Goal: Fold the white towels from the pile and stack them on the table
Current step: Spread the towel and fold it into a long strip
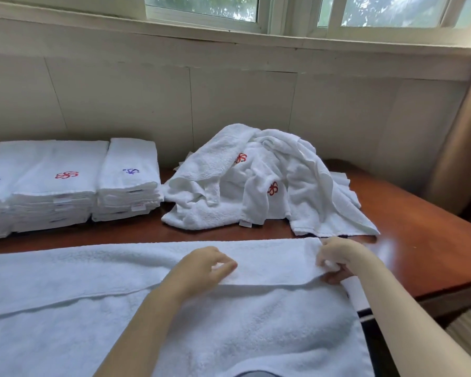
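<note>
A large white towel (120,295) lies spread across the near part of the brown table (419,254), its far edge folded over toward me. My left hand (204,268) rests on the folded flap with curled fingers that pinch its edge. My right hand (337,258) grips the flap's right end near the towel's corner. Behind them, a loose pile of white towels (256,180) with red embroidered marks sits at the table's middle. Stacks of folded white towels (65,186) stand at the back left.
A panelled wall (229,91) and a window sill run along the table's far side. The table's right edge (452,292) is close to my right arm, with a curtain (462,148) beyond it. Bare wood shows to the right of the pile.
</note>
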